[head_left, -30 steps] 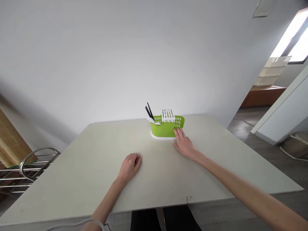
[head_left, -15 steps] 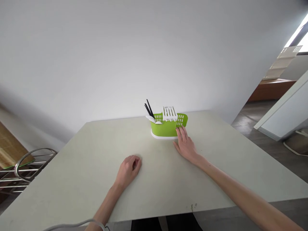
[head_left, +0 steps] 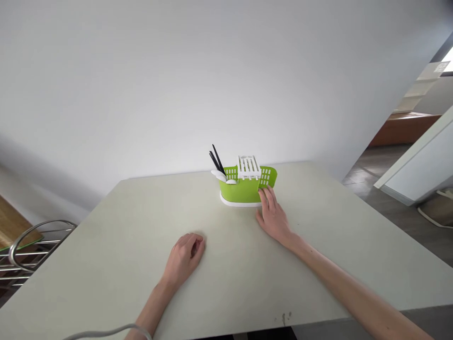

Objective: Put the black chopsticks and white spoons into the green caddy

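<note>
A green utensil holder (head_left: 240,191) with a white base stands towards the back of the table. Black chopsticks (head_left: 216,159) and white spoons (head_left: 219,175) stick out of its left end, and a white slotted rack (head_left: 249,166) tops its middle. My right hand (head_left: 274,218) has its fingers stretched out against the holder's front right side, thumb apart, not wrapped round it. On the table nearer to me, my left hand (head_left: 184,255) rests loosely curled, with nothing visible inside it.
The pale table (head_left: 226,283) backs onto a plain wall (head_left: 212,85). A metal rack (head_left: 31,255) with a wooden board (head_left: 16,222) is off to the left. A grey cable (head_left: 109,331) crosses my left forearm. Floor shows at the right.
The view has shifted slightly. The holder stands as before, with my right fingers still at its right side. My left hand keeps its curled pose on the table.
</note>
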{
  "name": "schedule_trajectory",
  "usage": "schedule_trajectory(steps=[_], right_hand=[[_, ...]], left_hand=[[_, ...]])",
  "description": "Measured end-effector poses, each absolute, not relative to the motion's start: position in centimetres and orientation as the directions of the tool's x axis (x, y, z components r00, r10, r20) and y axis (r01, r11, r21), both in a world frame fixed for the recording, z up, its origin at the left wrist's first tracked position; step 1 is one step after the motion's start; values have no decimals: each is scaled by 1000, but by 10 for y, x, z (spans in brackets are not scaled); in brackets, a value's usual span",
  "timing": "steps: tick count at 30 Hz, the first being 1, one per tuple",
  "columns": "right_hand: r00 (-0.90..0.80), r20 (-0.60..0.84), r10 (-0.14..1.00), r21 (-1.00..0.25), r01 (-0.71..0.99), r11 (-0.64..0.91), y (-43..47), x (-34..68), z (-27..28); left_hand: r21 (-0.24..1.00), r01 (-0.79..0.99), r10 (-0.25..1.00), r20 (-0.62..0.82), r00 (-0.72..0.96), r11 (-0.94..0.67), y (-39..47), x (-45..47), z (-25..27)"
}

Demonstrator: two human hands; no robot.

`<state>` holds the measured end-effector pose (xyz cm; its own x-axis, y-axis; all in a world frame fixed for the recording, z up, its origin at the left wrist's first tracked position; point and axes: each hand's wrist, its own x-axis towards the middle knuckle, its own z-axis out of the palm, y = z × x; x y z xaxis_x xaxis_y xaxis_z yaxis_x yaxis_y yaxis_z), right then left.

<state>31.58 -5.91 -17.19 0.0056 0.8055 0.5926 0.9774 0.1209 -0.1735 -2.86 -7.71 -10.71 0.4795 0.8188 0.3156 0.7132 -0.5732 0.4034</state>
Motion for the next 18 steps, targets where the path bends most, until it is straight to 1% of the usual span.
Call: schedule_trajectory(steps=[10, 18], right_hand=[[-45, 551, 833, -110, 986, 126, -62, 325, -170], [-43, 549, 835, -115, 985, 127, -62, 325, -168]], left_hand=[[393, 710, 811, 308, 497, -584, -78, -29, -107], [369, 699, 790, 312, 528, -613, -79, -29, -109]])
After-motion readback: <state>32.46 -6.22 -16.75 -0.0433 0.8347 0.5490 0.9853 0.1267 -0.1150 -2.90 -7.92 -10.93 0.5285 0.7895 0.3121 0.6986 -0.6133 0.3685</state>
